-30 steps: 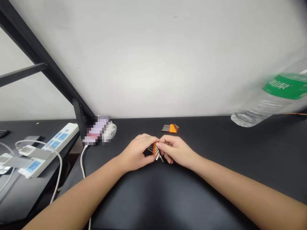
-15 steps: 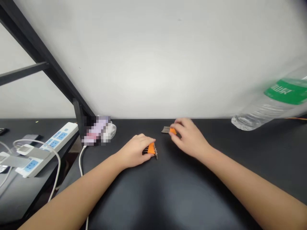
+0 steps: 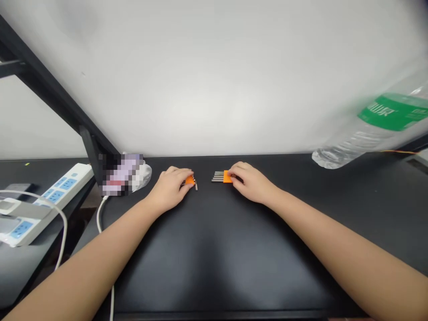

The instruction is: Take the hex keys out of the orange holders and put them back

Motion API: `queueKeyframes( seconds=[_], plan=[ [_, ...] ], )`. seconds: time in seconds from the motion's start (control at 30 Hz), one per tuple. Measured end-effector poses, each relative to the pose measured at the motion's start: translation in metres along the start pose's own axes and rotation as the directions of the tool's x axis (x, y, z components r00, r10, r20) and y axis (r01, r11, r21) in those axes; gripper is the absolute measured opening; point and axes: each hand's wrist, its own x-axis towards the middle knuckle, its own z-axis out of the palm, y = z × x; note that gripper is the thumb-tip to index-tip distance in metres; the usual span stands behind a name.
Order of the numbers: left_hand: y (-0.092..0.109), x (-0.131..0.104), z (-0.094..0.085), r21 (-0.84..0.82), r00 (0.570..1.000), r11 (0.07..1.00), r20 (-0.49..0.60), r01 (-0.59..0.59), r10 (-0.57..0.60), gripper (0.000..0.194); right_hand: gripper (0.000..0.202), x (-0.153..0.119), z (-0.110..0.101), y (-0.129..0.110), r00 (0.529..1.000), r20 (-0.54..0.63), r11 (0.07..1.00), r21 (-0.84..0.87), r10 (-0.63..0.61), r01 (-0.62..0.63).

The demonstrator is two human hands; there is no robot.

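Note:
My left hand [image 3: 169, 188] is closed around a hex key set in an orange holder [image 3: 190, 180], thumb in front and fingers over the back. Short metal ends stick out of its right side; the rest is under my palm. To the right, a second hex key set with an orange holder [image 3: 227, 177] lies on the black table [image 3: 214, 249], several metal rods pointing left. My right hand [image 3: 250, 182] pinches the right end of that holder between thumb and fingers. A small gap separates the two sets.
A plastic bottle with a green label [image 3: 384, 111] leans at the right by the white wall [image 3: 207, 80]. At left are a pixelated pinkish item [image 3: 123, 171], crumpled clear plastic [image 3: 142, 176], a white cable [image 3: 99, 214], a power strip [image 3: 63, 187] and a black frame bar [image 3: 53, 84].
My left hand has moved back toward the wall and left with its hex key set. My right hand now grips the other holder more closely. The view has shifted slightly.

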Motion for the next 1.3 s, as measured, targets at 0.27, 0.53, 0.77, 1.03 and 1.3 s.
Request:
queueKeyframes(
  seconds=[0.27,0.53,0.77,1.03,1.3],
  plan=[
    [0.008,-0.003,0.0,0.078,0.994,0.996,-0.11,0.036,-0.027,0.04,0.017,-0.008,0.008,-0.035,0.992,0.091,0.994,-0.054,-0.092,0.097],
    [0.052,-0.018,-0.014,-0.11,0.964,0.958,0.015,-0.264,0.267,0.022,0.02,-0.014,0.025,-0.064,0.991,0.125,0.989,-0.135,-0.047,0.063],
    [0.059,-0.018,-0.003,-0.089,0.956,0.963,0.125,-0.254,0.264,0.042,0.025,-0.018,0.029,-0.068,0.995,0.078,0.996,0.068,-0.068,0.063],
    [0.059,-0.016,0.004,-0.138,0.976,0.977,0.124,-0.163,0.181,0.032,0.026,-0.016,0.029,-0.071,0.993,0.071,0.988,0.132,-0.096,0.086],
    [0.058,-0.016,0.009,-0.185,0.985,0.978,0.118,-0.099,0.122,0.03,0.008,-0.016,0.031,-0.071,0.999,0.044,0.992,-0.127,-0.016,0.021]
  ],
)
